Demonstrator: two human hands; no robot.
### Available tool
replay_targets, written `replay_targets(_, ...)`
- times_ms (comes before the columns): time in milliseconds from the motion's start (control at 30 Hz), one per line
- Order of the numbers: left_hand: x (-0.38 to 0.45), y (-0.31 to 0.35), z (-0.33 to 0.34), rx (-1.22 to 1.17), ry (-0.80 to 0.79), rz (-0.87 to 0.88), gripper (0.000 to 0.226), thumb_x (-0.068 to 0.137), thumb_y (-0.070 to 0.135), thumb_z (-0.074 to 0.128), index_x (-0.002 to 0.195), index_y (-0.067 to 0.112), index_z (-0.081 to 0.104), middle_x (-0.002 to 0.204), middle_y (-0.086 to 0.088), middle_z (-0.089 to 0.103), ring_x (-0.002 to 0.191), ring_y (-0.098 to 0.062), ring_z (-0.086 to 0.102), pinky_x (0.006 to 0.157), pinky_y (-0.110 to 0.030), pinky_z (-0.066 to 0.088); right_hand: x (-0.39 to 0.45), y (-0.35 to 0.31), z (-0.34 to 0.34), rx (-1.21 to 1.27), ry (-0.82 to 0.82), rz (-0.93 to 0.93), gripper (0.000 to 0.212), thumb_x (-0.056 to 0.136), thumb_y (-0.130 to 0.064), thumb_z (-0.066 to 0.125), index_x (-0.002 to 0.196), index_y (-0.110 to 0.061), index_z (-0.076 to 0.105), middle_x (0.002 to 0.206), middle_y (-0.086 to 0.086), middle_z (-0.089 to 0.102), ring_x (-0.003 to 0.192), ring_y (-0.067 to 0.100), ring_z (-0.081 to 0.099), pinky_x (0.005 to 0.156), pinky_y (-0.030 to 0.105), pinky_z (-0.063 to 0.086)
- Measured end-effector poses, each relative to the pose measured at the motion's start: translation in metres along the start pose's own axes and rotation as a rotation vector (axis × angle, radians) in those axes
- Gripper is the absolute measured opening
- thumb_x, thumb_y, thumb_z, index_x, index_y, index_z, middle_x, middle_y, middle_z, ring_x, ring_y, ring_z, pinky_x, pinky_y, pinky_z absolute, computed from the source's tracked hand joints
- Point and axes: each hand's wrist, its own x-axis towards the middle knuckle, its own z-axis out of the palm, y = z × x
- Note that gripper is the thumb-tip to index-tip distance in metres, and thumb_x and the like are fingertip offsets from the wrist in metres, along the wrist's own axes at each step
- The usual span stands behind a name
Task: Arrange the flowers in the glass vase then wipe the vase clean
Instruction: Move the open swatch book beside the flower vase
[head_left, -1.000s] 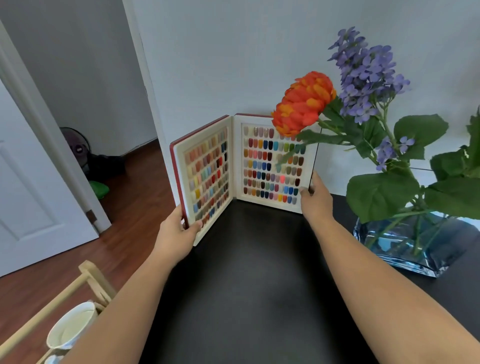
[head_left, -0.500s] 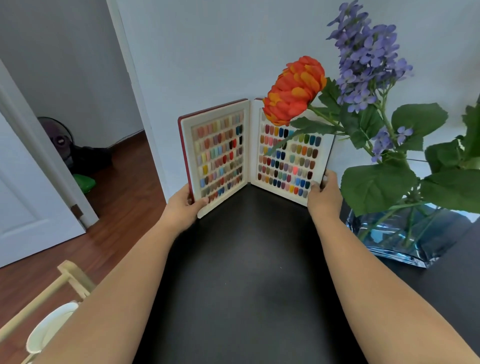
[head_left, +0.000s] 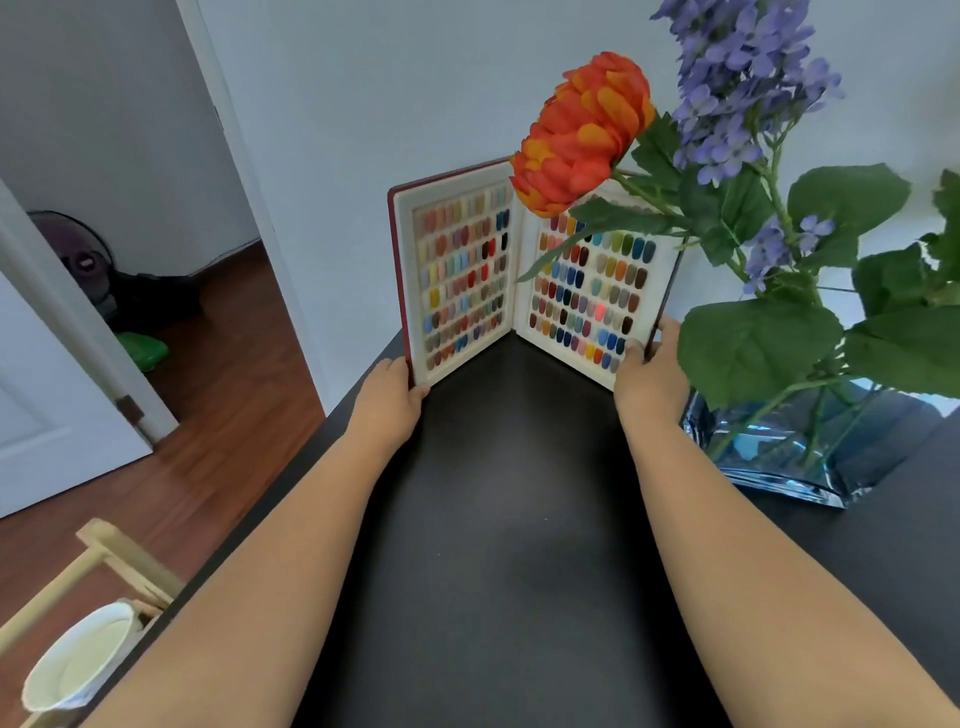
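left hand (head_left: 387, 402) gripped swatch book (head_left: 524, 275) left cover, right hand (head_left: 649, 376) gripped right cover, book stood open on black bench (head_left: 519, 519), glass vase (head_left: 810, 447) with flowers (head_left: 675, 135) just right

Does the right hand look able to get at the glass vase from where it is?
Probably yes: the right hand grips the swatch book beside the glass vase; only overhanging leaves intervene, though it must release the book.
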Motion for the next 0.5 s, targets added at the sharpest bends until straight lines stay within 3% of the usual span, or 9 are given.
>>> replay_targets(500,0.018,0.001,0.009,-0.159,0.08,-0.031,0.032,0.092,0.015,0.061,0.124,0.012,0.056,0.12,-0.009,0.064,0.107,-0.028,0.062,0.091,-0.039,0.049,0.001,0.036,0.013,-0.034,-0.017,-0.09,0.045,0.096,-0.015,0.05,0.141,-0.015,0.045,0.134,0.009,0.059,0.121,0.027,0.056,0.105,0.043,0.044)
